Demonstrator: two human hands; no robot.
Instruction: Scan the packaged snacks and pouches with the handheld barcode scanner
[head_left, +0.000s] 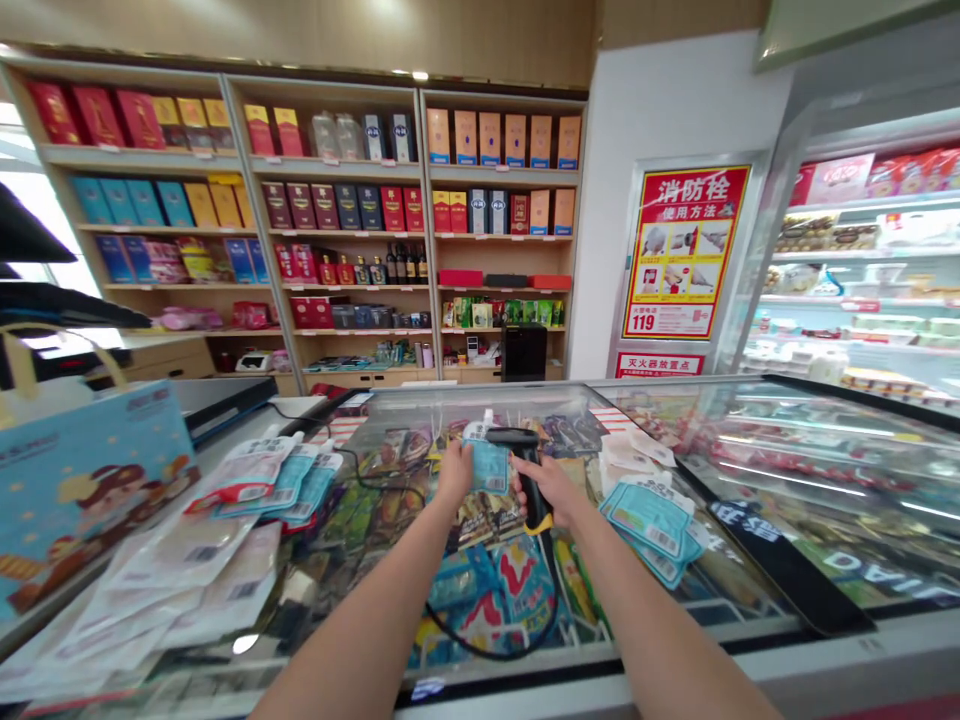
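Observation:
Over the freezer's glass top, my left hand [456,474] grips the left edge of a small blue-and-white packet [490,466]. My right hand [546,487] is wrapped round the handle of a black barcode scanner [529,470] with yellow at its base. The scanner's head is just above the packet's right side, close to it. Its black cable [517,655] loops down over the glass and back towards my side. To the right lie several similar blue packets [651,520]. On the left, more blue packets [304,480] rest partly over white ones [202,560].
A blue paper bag [90,490] stands at the left beside dark counter equipment. The freezer's sliding glass [787,440] and black handle strip [787,565] are on the right. Shelves of boxed goods [337,208] line the back wall. A lit display fridge [862,300] stands far right.

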